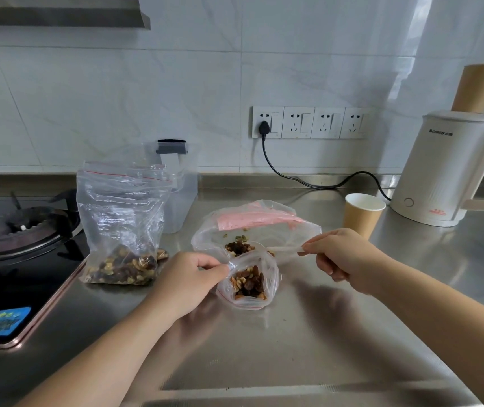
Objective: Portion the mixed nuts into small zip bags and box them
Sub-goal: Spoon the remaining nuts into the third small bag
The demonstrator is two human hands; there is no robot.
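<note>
Bare bench (308,333) lay open in front of the small bag (249,284); behind it the big nut bag (258,227) blocked passage, and a paper cup (362,214) stood beyond.

White kettle (440,168) stands far right on steel counter (293,333) w/ paper cup (362,214) just beside it. Black plug (264,128) sits in leftmost wall socket (267,121). Gas burner (20,227) at left.

We see brown and tan mixed nuts (248,282) in the clear small zip bag (270,277) at our left hand (189,282). Beyond both hands, the big clear bag (293,230) shows a pink band. Past our right hand (342,254), a tan paper cup (361,214), white inside, and a cream kettle (446,168). Left of our left hand, red-striped clear bags (120,198).
</note>
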